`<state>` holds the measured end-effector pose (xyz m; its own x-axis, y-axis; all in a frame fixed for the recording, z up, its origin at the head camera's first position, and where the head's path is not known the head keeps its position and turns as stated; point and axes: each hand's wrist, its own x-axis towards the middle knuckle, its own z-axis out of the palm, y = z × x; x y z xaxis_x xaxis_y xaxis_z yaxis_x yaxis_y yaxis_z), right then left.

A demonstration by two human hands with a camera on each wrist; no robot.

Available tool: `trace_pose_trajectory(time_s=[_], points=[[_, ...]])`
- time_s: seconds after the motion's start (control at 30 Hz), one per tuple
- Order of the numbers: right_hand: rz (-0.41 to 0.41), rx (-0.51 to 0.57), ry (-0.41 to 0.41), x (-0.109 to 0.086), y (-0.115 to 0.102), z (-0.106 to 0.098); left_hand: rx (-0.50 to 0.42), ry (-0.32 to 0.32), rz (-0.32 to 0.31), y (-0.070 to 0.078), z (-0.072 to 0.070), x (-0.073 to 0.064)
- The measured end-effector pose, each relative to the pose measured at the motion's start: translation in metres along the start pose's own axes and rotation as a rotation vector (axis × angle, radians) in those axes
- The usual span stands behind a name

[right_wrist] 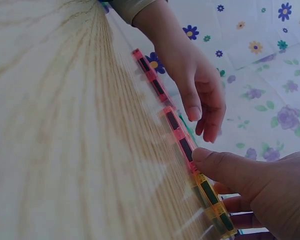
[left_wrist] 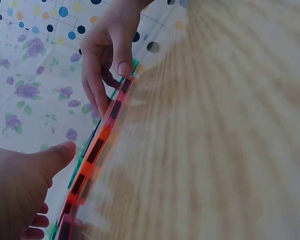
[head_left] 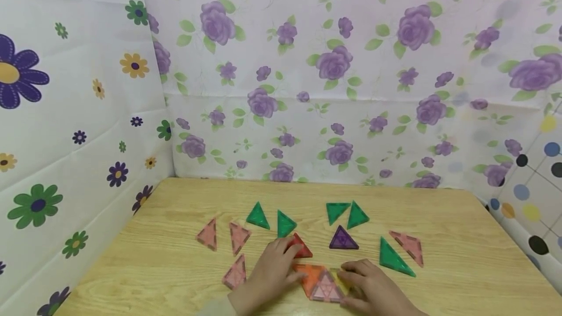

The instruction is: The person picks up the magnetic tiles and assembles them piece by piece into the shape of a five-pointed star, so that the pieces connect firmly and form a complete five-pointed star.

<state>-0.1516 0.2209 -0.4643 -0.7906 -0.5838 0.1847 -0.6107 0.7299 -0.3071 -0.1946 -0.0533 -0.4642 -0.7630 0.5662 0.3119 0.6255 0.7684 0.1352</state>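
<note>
Low in the head view, an orange triangular magnetic tile, a pink triangular tile and a yellow triangular tile lie flat, edge to edge. My right hand holds the yellow tile, fingers on its far side and thumb at the near edge by the pink tile; the palm covers part of it. My left hand is at the left of the orange tile, its fingertips by a red triangular tile. In the right wrist view that hand hangs with thumb and fingers apart, gripping nothing visible.
Behind the hands lie a purple tile and several green tiles. More pink tiles lie to the left. A long green tile and a pink one lie right. Flowered cloth hangs behind the wooden table.
</note>
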Motion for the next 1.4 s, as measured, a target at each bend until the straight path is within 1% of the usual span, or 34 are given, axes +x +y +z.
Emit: trace_pose_trajectory(time_s=[0.1,0.23,0.4,0.57,0.67,0.87,0.9,1.0,1.1,1.2,1.4], points=[[-0.014,-0.004,0.005,0.001,0.000,0.000,-0.012,-0.033,-0.017,-0.001,0.000,0.002],[-0.024,-0.003,0.006,0.001,0.001,0.000,-0.009,-0.068,-0.019,-0.001,0.001,0.003],[-0.022,0.002,-0.002,0.001,0.001,-0.001,-0.012,-0.115,-0.037,0.000,0.003,0.005],[-0.017,0.001,-0.007,0.001,0.001,-0.001,-0.070,-0.141,-0.062,0.001,0.004,0.004],[-0.023,-0.002,0.003,0.001,0.001,-0.002,-0.102,-0.152,-0.065,0.003,0.003,0.004],[-0.021,0.000,0.000,0.002,0.001,-0.001,-0.096,-0.156,-0.064,0.006,0.001,0.003],[-0.018,0.000,-0.002,0.002,0.001,-0.001,-0.089,-0.157,-0.060,0.007,0.001,0.003],[-0.010,0.005,-0.001,0.001,0.001,-0.001,-0.070,-0.149,-0.019,0.008,0.002,0.003],[-0.011,0.009,0.002,0.001,0.001,0.000,-0.046,-0.119,0.043,0.009,0.003,0.002],[-0.011,0.013,-0.002,0.001,0.002,0.000,-0.029,-0.092,0.083,0.009,0.003,0.002],[-0.027,0.019,0.013,0.001,0.002,0.000,-0.016,-0.078,0.112,0.011,0.005,0.002]])
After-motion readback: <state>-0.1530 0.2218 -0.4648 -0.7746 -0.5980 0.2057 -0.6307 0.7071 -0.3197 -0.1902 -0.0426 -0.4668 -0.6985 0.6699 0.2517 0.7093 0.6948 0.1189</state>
